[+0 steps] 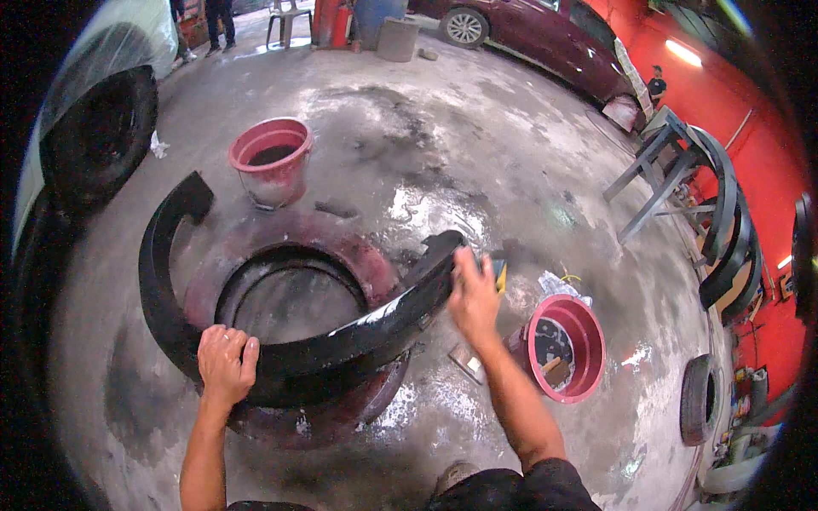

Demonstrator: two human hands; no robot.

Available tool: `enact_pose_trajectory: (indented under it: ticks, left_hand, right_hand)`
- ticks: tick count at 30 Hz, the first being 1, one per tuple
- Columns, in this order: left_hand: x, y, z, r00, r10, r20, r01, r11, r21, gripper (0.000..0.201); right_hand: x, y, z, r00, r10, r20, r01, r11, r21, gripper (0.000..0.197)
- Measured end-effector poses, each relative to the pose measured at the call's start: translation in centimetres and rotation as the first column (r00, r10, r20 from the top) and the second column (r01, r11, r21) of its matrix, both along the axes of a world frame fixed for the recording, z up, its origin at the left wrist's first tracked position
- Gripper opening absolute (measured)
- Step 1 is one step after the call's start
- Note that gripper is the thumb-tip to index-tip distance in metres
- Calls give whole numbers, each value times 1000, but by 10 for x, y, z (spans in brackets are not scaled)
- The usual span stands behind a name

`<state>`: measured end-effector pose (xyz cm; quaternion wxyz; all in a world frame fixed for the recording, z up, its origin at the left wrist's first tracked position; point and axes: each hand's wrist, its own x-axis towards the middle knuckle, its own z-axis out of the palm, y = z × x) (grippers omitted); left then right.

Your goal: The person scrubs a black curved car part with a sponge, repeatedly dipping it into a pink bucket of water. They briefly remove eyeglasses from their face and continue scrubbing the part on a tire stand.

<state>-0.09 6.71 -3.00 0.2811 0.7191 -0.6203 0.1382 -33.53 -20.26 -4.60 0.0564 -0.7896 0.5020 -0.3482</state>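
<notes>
A long, curved black wheel-arch flare point(319, 370) lies across a tyre point(362, 247) stained with reddish paint, which rests flat on the floor. My left hand point(226, 364) is closed over the flare's near edge, left of its middle, thumb on top. At the flare's right end, my right hand point(475, 298) is closed around a yellow-and-dark sanding pad point(501, 277), mostly hidden by the fingers. The pad's side toward the flare cannot be seen. White wet streaks shine on the flare between my hands.
A red bucket point(294, 136) with dark contents stands beyond the tyre. Right of my right forearm is another red bucket point(595, 349) with liquid and a brown block inside. Wet concrete floor point(443, 204) surrounds everything. A grey stand point(660, 183) holds more curved parts near the red wall.
</notes>
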Motion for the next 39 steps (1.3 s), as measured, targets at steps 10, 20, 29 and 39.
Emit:
enact_pose_trajectory:
  ticks: [10, 20, 29, 39]
  left_hand:
    - [2, 3, -2, 1000, 9, 1, -10, 1000, 21, 22]
    - [4, 6, 1, 1000, 21, -3, -20, 999, 37, 22]
    - [4, 9, 2, 999, 36, 6, -36, 999, 41, 23]
    - [3, 9, -2, 999, 35, 11, -35, 999, 34, 25]
  right_hand:
    - [5, 4, 0, 994, 44, -100, -54, 993, -102, 52]
    - [6, 41, 11, 951, 127, -281, -185, 964, -190, 54]
    - [16, 68, 13, 909, 270, -317, -344, 916, -205, 57]
    - [15, 65, 10, 919, 326, -223, -360, 923, -135, 49]
